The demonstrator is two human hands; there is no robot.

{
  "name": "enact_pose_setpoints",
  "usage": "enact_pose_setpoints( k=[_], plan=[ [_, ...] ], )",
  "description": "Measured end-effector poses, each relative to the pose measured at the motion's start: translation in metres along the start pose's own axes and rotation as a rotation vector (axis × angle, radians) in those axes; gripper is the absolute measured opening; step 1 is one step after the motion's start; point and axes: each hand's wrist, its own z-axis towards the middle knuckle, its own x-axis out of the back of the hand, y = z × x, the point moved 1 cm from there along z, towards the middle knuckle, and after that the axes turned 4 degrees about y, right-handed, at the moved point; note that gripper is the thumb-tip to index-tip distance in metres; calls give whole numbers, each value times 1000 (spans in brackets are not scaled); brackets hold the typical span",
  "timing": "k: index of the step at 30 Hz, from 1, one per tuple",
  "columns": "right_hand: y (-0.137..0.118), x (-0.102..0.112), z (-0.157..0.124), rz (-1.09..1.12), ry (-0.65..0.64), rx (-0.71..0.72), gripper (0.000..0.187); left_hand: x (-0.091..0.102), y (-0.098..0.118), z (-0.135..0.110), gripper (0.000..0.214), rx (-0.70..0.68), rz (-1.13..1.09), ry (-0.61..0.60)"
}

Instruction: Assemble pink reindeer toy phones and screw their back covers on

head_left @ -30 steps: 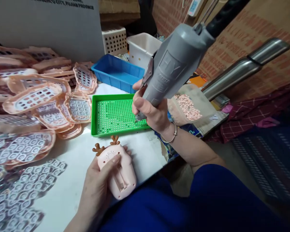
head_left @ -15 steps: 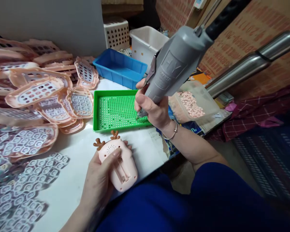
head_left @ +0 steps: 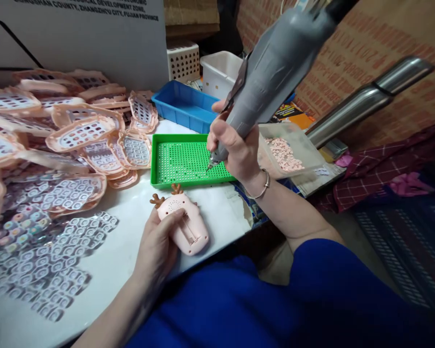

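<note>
My left hand (head_left: 156, 249) is closed around a pink deer-shaped toy shell (head_left: 186, 227) with brown antlers, lying back-up at the table's near edge. My right hand (head_left: 235, 150) grips a grey electric screwdriver (head_left: 271, 72) that slants up to the right. Its bit tip hovers over the right part of a green perforated tray (head_left: 181, 162), just above the holes. A bracelet circles my right wrist.
Pink keypad panels (head_left: 79, 135) are heaped on the left, with sticker sheets (head_left: 54, 251) flat on the white table. Behind the green tray are a blue bin (head_left: 183, 104), a white tub (head_left: 219, 70) and a cardboard box. A clear container of pink bits (head_left: 286, 152) sits to the right.
The screwdriver tip has stayed over the green tray's right side while its body tilted more upright. My left hand still holds the deer toy, turned slightly. The view has shifted left.
</note>
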Motion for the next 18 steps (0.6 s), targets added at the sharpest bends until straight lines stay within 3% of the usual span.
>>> enact_pose_setpoints(
  k=[3, 6, 14, 18],
  plan=[
    [-20, -11, -9, 98, -60, 33, 24, 0, -1, 1, 47, -41, -5, -9],
    [-30, -24, -23, 83, -145, -50, 34, 1, -3, 2, 48, -64, -23, -25],
    [-24, -43, -39, 64, -222, -168, 41, 1, -3, 3, 48, -98, -70, -28],
    [-23, -44, -41, 176, -256, -168, 30, 1, -3, 2, 50, -96, -70, -34]
  ],
)
